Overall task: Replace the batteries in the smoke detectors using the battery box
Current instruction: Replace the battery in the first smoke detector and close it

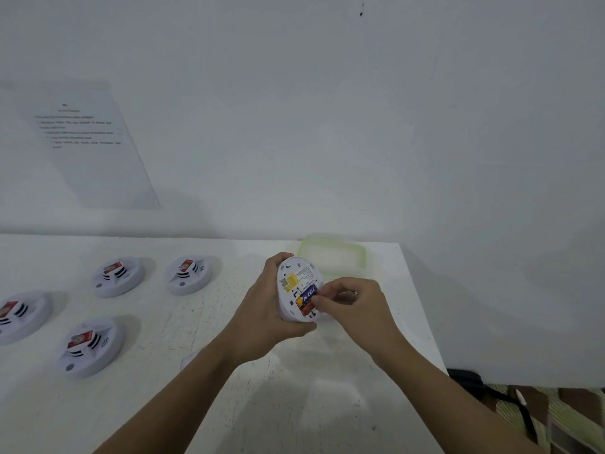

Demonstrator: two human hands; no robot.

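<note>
At the centre of the tabletop (229, 404), raised just above it, the left grip (262, 306) is wrapped round the rim of a white smoke detector (296, 285) turned back-side up. The right grip (353, 303) comes in from 3 o'clock, its fingertips (319, 303) pinched on a blue 9-volt battery (308, 293) that sits in the open compartment. A red-and-yellow patch shows just below the blue label. I cannot tell whether it belongs to the same cell.

The step in hand looks like the seating or pulling of this battery; which of the two cannot be told. If it is going in, the next move calls for a firm push until the terminals meet the contacts, with the left grip bracing the housing against that push.

By count there are five smoke detectors, one held and four lying face-up from 9 to 10 o'clock (119, 276) (190, 273) (23, 316) (88, 345). Each of the four carries one red-and-white block, likely a battery. One translucent green-rimmed battery box (361, 260) stands at 12 o'clock just behind the held detector, its contents unseen. One printed sheet (91, 142) hangs on the wall at 10 o'clock.
</note>
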